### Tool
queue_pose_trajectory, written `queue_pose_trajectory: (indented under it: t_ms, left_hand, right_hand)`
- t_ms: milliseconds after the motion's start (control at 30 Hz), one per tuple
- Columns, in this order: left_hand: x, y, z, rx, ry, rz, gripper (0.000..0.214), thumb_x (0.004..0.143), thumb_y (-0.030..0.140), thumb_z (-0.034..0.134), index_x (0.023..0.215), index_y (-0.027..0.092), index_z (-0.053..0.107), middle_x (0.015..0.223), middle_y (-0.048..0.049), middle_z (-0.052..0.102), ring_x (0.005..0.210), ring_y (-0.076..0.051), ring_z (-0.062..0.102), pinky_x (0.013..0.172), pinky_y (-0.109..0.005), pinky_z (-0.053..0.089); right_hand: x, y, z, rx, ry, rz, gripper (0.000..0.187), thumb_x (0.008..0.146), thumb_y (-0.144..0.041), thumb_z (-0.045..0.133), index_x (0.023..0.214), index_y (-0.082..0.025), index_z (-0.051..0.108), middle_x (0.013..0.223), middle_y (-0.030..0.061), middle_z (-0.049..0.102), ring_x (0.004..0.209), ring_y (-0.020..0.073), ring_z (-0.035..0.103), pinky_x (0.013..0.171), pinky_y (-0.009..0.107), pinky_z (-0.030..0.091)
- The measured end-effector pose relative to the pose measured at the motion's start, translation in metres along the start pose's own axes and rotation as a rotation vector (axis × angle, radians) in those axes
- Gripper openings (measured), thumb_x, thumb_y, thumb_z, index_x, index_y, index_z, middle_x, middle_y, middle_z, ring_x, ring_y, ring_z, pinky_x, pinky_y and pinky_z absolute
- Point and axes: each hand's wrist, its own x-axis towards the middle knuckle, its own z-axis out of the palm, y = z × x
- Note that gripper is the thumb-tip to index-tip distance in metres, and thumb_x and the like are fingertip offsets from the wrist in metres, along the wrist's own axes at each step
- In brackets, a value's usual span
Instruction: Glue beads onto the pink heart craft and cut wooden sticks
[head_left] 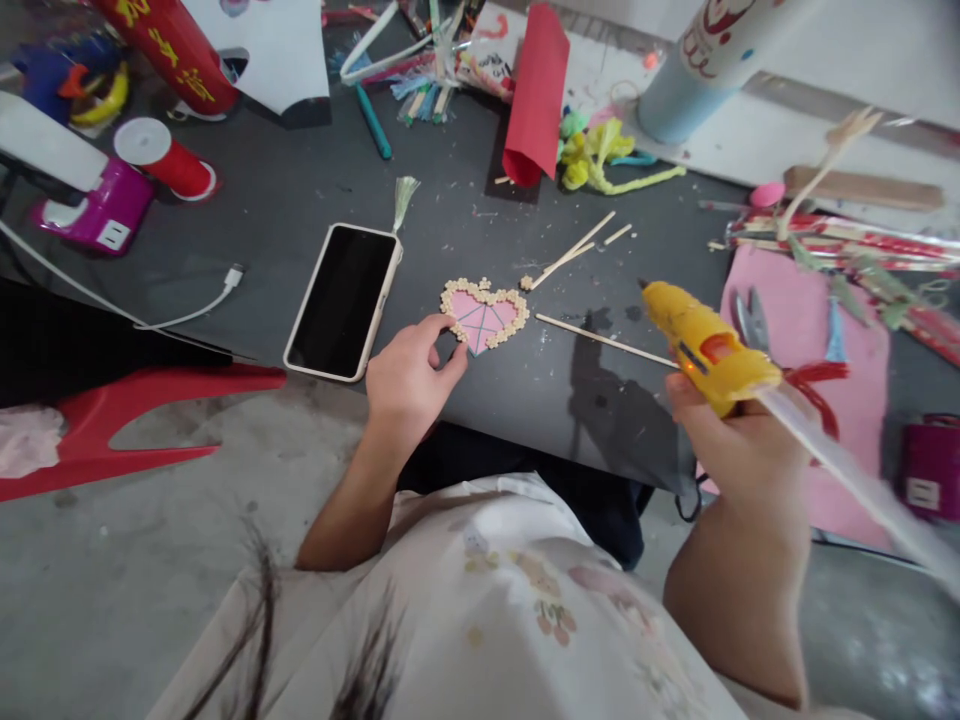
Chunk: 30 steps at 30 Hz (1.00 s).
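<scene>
Head view: a dark, white-flecked table (465,225) stood over a grey floor (247,530). Yellow characters ran down a red tube (169,55); the script on a blue-and-white bottle (694,75) wasn't fully legible. Near the table's front edge lay a pink heart (491,318), the left hand's (411,372) thumb and forefinger at its edge, though whether pinching I couldn't tell. The right hand's (739,440) fingers wrapped round a yellow glue gun (694,335).
</scene>
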Motion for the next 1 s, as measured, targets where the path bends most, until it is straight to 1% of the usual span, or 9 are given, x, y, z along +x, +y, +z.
queue_pose_trajectory:
  t_ms: [100, 167, 300, 433, 533, 667, 767, 867, 1000]
  left_hand:
    - [0.000, -0.001, 0.000, 0.012, 0.013, 0.014, 0.026, 0.082, 0.035, 0.062, 0.107, 0.029, 0.067, 0.067, 0.0041, 0.057, 0.064, -0.012, 0.055, 0.059, -0.024, 0.034]
    - [-0.001, -0.001, 0.000, 0.020, 0.028, 0.031, 0.025, 0.083, 0.035, 0.062, 0.107, 0.029, 0.066, 0.067, 0.0041, 0.057, 0.064, -0.012, 0.055, 0.059, -0.024, 0.034]
    - [-0.001, 0.001, 0.001, 0.054, 0.042, 0.058, 0.025, 0.084, 0.035, 0.060, 0.108, 0.029, 0.065, 0.069, 0.0033, 0.058, 0.067, -0.013, 0.057, 0.059, -0.025, 0.034]
    - [-0.002, 0.003, 0.000, 0.110, 0.044, 0.082, 0.027, 0.085, 0.036, 0.059, 0.110, 0.029, 0.064, 0.072, 0.0024, 0.060, 0.068, -0.014, 0.057, 0.059, -0.025, 0.034]
    - [-0.003, 0.004, -0.001, 0.146, 0.039, 0.102, 0.028, 0.086, 0.037, 0.059, 0.113, 0.028, 0.063, 0.073, 0.0021, 0.061, 0.069, -0.015, 0.059, 0.060, -0.026, 0.035]
    - [-0.007, 0.009, -0.002, 0.160, 0.064, 0.127, 0.029, 0.087, 0.036, 0.057, 0.114, 0.026, 0.062, 0.072, 0.0020, 0.062, 0.070, -0.015, 0.060, 0.061, -0.026, 0.036]
    - [-0.011, 0.017, -0.002, 0.136, 0.080, 0.141, 0.028, 0.087, 0.034, 0.056, 0.114, 0.025, 0.062, 0.071, 0.0024, 0.062, 0.071, -0.015, 0.061, 0.061, -0.026, 0.036]
    - [-0.016, 0.024, -0.001, 0.108, 0.069, 0.149, 0.028, 0.087, 0.033, 0.057, 0.113, 0.026, 0.063, 0.070, 0.0023, 0.062, 0.070, -0.015, 0.061, 0.062, -0.026, 0.037]
    - [-0.019, 0.026, -0.002, 0.097, 0.070, 0.135, 0.027, 0.087, 0.034, 0.057, 0.112, 0.026, 0.063, 0.069, 0.0023, 0.061, 0.070, -0.015, 0.060, 0.063, -0.027, 0.037]
  right_hand:
    - [0.005, 0.008, -0.007, -0.238, 0.015, -0.045, 0.040, 0.072, -0.041, 0.068, 0.106, -0.020, 0.070, 0.080, 0.0073, 0.071, 0.071, 0.0238, 0.065, 0.062, 0.034, 0.047]
    - [0.006, 0.011, -0.009, -0.373, 0.039, -0.076, 0.043, 0.071, -0.040, 0.068, 0.109, -0.019, 0.068, 0.090, 0.0097, 0.073, 0.082, 0.0273, 0.067, 0.067, 0.035, 0.046]
    - [0.005, 0.017, -0.008, -0.529, -0.049, -0.057, 0.038, 0.077, -0.044, 0.063, 0.107, -0.021, 0.064, 0.091, 0.0089, 0.071, 0.083, 0.0273, 0.064, 0.065, 0.034, 0.041]
    - [0.004, 0.024, -0.004, -0.641, -0.036, -0.079, 0.033, 0.080, -0.040, 0.059, 0.104, -0.019, 0.061, 0.089, 0.0101, 0.069, 0.082, 0.0270, 0.062, 0.063, 0.032, 0.037]
    - [0.005, 0.030, -0.003, -0.667, -0.040, -0.109, 0.033, 0.081, -0.037, 0.058, 0.106, -0.016, 0.061, 0.090, 0.0122, 0.069, 0.081, 0.0273, 0.062, 0.062, 0.032, 0.037]
    - [0.008, 0.032, -0.003, -0.621, -0.071, -0.135, 0.033, 0.081, -0.036, 0.058, 0.106, -0.014, 0.062, 0.092, 0.0147, 0.069, 0.078, 0.0275, 0.062, 0.062, 0.033, 0.039]
    - [0.010, 0.033, -0.004, -0.607, -0.080, -0.142, 0.033, 0.082, -0.037, 0.058, 0.105, -0.014, 0.062, 0.090, 0.0143, 0.068, 0.075, 0.0274, 0.061, 0.062, 0.035, 0.040]
    - [0.011, 0.035, -0.006, -0.586, -0.103, -0.172, 0.034, 0.084, -0.040, 0.059, 0.105, -0.014, 0.063, 0.088, 0.0133, 0.068, 0.076, 0.0276, 0.061, 0.064, 0.036, 0.042]
    - [0.009, 0.036, -0.014, -0.578, -0.134, -0.246, 0.036, 0.085, -0.044, 0.058, 0.104, -0.014, 0.064, 0.087, 0.0133, 0.065, 0.078, 0.0279, 0.061, 0.067, 0.038, 0.044]
